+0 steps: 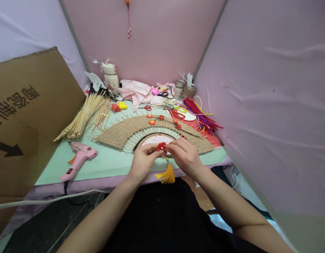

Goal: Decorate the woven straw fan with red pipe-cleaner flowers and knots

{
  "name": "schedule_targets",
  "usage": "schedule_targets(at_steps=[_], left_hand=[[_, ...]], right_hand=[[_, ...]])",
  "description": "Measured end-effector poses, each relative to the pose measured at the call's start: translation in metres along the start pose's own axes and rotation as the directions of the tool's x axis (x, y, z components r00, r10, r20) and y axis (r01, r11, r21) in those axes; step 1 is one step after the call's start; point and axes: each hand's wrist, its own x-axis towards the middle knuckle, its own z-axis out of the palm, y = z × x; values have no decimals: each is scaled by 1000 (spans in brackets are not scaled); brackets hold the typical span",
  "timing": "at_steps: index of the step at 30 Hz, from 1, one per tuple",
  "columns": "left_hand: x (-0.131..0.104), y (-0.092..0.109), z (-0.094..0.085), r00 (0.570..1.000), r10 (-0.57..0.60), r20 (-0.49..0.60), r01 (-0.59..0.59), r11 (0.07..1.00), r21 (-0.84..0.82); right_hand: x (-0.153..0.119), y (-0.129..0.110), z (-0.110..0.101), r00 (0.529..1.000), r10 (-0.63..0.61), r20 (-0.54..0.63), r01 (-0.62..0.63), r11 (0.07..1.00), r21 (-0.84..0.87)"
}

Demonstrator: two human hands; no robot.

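Observation:
A small red flower (161, 146) with a pale centre is pinched between my two hands. My left hand (144, 160) grips it from the left with thumb and fingertips. From the right, my right hand (184, 154) has its closed fingertips at the petals. Behind them lies a woven fan (117, 135) with thin stick ribs, a pink-and-white inner piece and a dark curved band. Several red and yellow flowers (151, 122) and a dark twig decorate its upper part. Below my hands, a yellow tassel (167, 174) hangs over the table edge.
A pink glue gun (82, 156) lies at the left front, near bundled sticks (85, 114) and a cardboard box (33, 105). Scissors (179, 109), coloured pipe cleaners (201, 114), cups (189, 90), a bottle (110, 78) and a pink cloth (136, 91) line the back.

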Motion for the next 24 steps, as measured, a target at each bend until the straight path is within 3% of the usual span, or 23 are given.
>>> schedule_targets(at_steps=[9, 12, 14, 17, 20, 22, 24], left_hand=[[0, -1, 4, 988, 151, -42, -142, 975, 174], [0, -6, 1, 967, 252, -31, -231, 922, 311], [1, -10, 0, 941, 339, -17, -301, 856, 419], [4, -16, -4, 882, 470, 36, -411, 731, 544], [6, -19, -7, 840, 535, 93, -478, 646, 595], [8, -19, -8, 855, 512, 83, -458, 669, 585], [10, -18, -9, 903, 428, 27, -376, 760, 530]], right_hand=[[5, -8, 2, 964, 245, 103, -257, 959, 120], [8, -10, 1, 913, 370, 171, -399, 897, 189], [10, -11, 0, 850, 473, 233, -519, 827, 217], [13, -8, 2, 720, 601, 345, -691, 666, 282], [12, -1, 8, 586, 631, 508, -807, 399, 436], [11, 4, 13, 507, 614, 605, -834, 173, 524], [11, 6, 16, 464, 601, 650, -833, 48, 551]])
